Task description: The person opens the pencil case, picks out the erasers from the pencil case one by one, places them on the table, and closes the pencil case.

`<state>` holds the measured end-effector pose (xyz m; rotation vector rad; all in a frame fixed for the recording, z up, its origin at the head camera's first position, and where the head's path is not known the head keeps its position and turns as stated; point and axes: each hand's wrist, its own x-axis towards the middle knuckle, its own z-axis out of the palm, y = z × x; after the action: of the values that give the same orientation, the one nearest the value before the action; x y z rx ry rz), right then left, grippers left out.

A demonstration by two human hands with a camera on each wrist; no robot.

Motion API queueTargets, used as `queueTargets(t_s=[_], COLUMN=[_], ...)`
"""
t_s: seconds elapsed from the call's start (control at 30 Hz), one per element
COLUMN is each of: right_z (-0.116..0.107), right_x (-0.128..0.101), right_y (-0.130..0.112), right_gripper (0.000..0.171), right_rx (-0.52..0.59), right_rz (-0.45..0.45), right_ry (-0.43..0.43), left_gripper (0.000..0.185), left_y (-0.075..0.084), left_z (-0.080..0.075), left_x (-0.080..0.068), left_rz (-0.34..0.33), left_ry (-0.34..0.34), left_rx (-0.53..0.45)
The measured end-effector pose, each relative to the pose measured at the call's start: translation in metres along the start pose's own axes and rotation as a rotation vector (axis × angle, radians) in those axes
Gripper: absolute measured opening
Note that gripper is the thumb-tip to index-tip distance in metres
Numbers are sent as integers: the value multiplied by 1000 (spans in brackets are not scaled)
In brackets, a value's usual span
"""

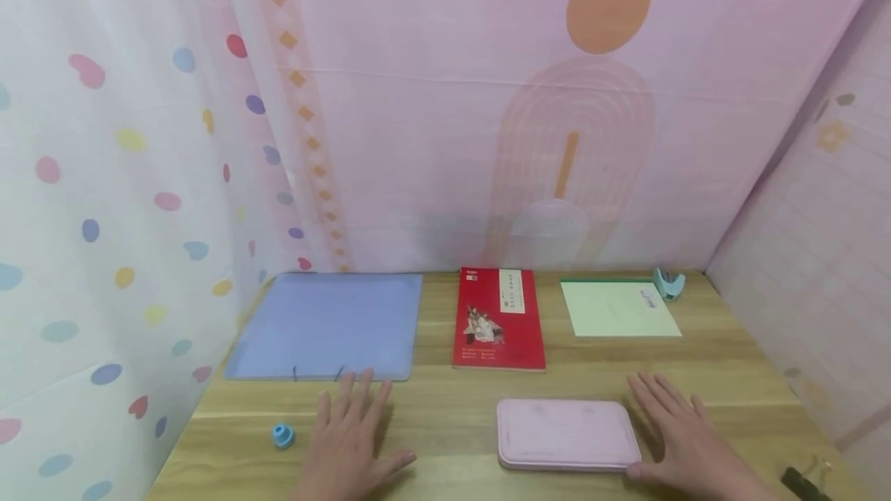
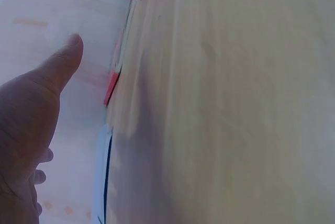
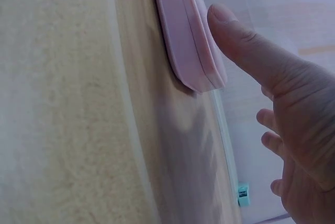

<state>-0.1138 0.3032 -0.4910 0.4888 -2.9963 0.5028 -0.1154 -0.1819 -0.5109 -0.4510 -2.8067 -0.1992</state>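
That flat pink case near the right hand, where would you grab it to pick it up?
Probably by its right short end. The pink case lies flat on the table, so only its thin rounded edge offers a hold. The right hand rests open beside that end, thumb near the front corner. Coming in from the right, thumb on top and fingers slid under the edge, looks easiest.

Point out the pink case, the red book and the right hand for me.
pink case (image 1: 567, 434), head view, middle of its lid.
red book (image 1: 499, 318), head view, middle of its cover.
right hand (image 1: 685, 443), head view, back of the hand beside the case.
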Motion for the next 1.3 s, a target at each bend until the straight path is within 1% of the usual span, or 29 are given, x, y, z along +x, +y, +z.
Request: queueTargets(t_s=[0.1, 0.17, 0.23, 0.33, 0.43, 0.5, 0.6, 0.73, 0.83, 0.93, 1.0, 1.13, 1.23, 1.3], right_z=[1, 2, 5, 10, 15, 19, 24, 26, 26, 26, 27, 31, 36, 40], right_x=[2, 5, 8, 12, 17, 21, 26, 31, 34, 37, 40, 49, 59, 66], right_y=[-4, -7, -10, -17, -24, -29, -36, -44, -49, -53, -57, -68, -80, -88], right_gripper=[119, 118, 116, 111, 106, 104, 100, 93, 88, 84, 83, 83, 83, 84], right_rx=[-16, -30, -47, -48, -54, -58, -49, -20, -21, -35, -38, -33, -23, -20], right_rz=[-11, -13, -41, -110, -192, -234, -262, -268, -264, -280, -293, -287, -296, -310], right_ry=[-28, -57, -66, -69, -54, -56, -99, -167, -184, -176, -177, -223, -246, -251], left_gripper=[104, 104, 104, 102, 101, 102, 104, 103, 101, 98, 96, 93, 90, 89], left_y=[10, 21, 36, 61, 86, 101, 119, 133, 138, 136, 132, 117, 103, 92], left_z=[-3, -5, -6, -3, 5, 11, 21, 31, 35, 36, 37, 39, 38, 37], left_x=[8, 16, 25, 39, 55, 65, 76, 83, 84, 82, 80, 74, 68, 65], left_rz=[47, 96, 153, 265, 378, 433, 483, 518, 528, 523, 514, 498, 483, 468], left_ry=[-43, -94, -146, -200, -230, -249, -292, -355, -389, -394, -387, -339, -304, -294], left_rx=[-14, -45, -83, -117, -139, -154, -171, -150, -126, -130, -141, -142, -120, -110])
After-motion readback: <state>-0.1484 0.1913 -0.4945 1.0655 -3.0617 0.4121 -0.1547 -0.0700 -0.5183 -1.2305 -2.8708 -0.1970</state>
